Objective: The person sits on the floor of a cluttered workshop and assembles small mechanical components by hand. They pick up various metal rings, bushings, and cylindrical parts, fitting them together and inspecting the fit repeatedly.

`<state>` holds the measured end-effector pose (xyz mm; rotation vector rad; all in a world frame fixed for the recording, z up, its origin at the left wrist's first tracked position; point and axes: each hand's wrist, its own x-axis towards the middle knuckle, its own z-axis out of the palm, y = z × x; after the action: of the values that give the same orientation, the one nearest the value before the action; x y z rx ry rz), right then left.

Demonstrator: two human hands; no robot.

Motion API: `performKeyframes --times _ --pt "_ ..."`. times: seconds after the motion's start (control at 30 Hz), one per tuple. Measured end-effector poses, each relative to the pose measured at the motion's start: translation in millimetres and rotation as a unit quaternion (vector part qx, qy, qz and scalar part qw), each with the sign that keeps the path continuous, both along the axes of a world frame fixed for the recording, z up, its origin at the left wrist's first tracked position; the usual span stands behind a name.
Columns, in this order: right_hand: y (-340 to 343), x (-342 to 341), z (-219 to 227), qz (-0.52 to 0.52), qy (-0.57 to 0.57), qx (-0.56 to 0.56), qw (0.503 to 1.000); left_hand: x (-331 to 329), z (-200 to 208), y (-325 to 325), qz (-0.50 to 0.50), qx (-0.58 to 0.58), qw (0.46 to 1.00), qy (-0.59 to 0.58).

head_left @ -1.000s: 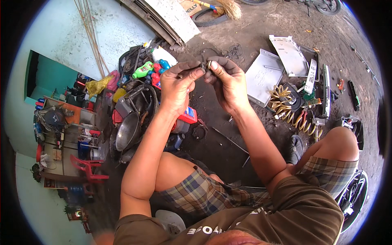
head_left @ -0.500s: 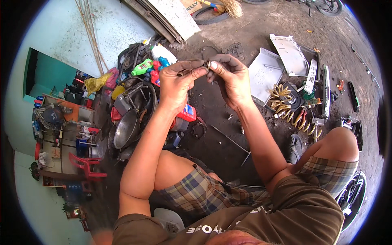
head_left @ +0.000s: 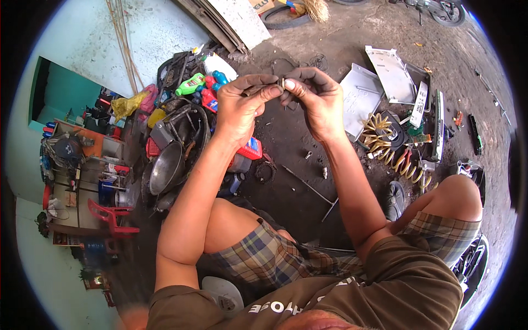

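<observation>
Both of my hands are raised in front of me, their blackened fingers meeting. Between them is a small ring-like metal part (head_left: pixel 282 84), mostly hidden by the fingertips. My left hand (head_left: pixel 237 110) pinches one side of it with thumb and forefinger. From the other side my right hand (head_left: pixel 319 104) grips it, thumb pressed on it and fingers curled behind. On the dark floor below lie a T-handle wrench (head_left: pixel 309 185), a small metal fitting (head_left: pixel 308 155) and a small piece shaped like a spark plug (head_left: pixel 325 173).
At left stand a metal bowl (head_left: pixel 166 168), a green bottle (head_left: pixel 190 84) and a red plastic chair (head_left: pixel 110 216). Right of my hands lie grey metal panels (head_left: pixel 361 98), a coiled yellowish hose (head_left: pixel 377 132) and red-handled pliers (head_left: pixel 406 158). A tyre (head_left: pixel 283 21) lies at the far side.
My hands have shifted slightly to the right, still pinching the small part together. The spark-plug-like piece now shows more fully beside my right forearm.
</observation>
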<state>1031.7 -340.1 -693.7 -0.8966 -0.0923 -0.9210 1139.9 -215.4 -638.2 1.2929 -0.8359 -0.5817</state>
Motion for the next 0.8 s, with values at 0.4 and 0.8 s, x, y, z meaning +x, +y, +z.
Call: performKeyframes --times 0.4,0.8 --pt "15 1 -6 0.027 0.021 0.058 0.998 -7 14 0 0.076 -0.013 0.942 -0.328" --pt "1 -1 -10 0.055 0.002 0.012 0.998 -11 21 1 0.086 0.001 0.912 -0.402"
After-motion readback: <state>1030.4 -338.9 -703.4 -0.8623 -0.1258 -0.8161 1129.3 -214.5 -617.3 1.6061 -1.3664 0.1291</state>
